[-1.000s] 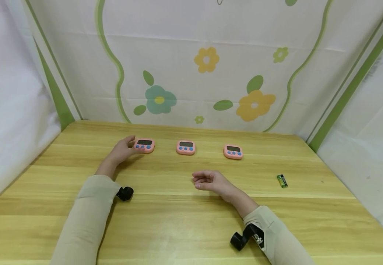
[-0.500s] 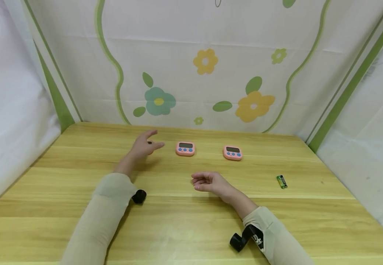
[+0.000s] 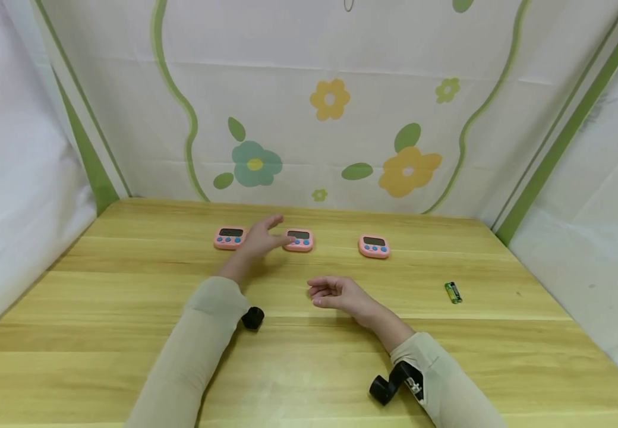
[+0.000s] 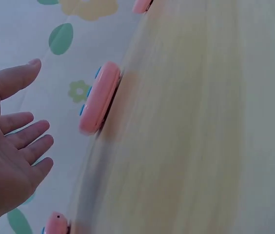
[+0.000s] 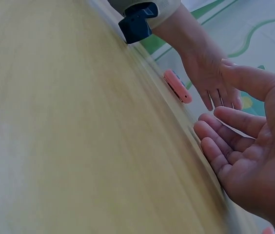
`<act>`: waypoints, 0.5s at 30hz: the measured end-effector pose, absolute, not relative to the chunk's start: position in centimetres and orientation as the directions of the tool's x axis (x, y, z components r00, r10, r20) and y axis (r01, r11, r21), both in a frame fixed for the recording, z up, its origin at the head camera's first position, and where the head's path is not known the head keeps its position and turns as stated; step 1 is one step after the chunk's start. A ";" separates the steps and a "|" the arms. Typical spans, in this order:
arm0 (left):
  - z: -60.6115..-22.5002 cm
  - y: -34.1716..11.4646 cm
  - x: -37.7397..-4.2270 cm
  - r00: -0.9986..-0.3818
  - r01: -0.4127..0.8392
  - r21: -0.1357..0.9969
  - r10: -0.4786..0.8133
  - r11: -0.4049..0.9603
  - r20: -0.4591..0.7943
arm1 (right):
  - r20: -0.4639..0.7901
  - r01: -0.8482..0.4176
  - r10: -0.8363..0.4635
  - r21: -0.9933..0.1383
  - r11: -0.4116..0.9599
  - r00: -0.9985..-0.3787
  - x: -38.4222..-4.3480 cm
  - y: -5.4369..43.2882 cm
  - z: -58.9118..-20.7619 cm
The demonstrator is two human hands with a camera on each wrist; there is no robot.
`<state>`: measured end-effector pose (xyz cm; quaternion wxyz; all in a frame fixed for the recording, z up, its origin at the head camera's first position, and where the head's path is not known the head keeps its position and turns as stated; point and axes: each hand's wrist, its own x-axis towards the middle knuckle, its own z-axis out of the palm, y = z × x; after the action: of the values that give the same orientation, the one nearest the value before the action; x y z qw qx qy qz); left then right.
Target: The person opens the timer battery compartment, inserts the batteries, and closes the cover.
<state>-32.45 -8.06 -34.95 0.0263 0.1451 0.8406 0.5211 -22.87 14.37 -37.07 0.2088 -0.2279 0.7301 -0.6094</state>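
Currently, the left hand [image 3: 259,239] is being held wide and empty, the middle timer [image 3: 302,239] lying at its three o'clock.

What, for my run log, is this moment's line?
left hand: hovers by middle pink, rounded, blue-buttoned timer; right hand: loosely curled, empty; matching timers: one either side

You can read no words, brands or numbers; any markings on the middle pink timer [image 3: 301,237] are too small to tell.
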 end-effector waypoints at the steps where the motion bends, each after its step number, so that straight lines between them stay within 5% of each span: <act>1: -35.2 -7.9 -32.6 -0.958 0.204 0.888 0.269 0.412 0.095 | -0.026 -0.079 -0.589 -0.985 0.152 -0.808 -22.9 14.4 -37.1; 15: -37.6 -7.3 -33.8 -0.956 0.193 0.893 0.282 0.406 0.079 | -0.007 -0.087 -0.594 -0.988 0.130 -0.804 -22.7 13.8 -37.2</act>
<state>-33.78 -7.29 -37.57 0.0423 0.1420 0.8375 0.5260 -22.67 13.78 -37.22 0.2057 -0.2357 0.7229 -0.6161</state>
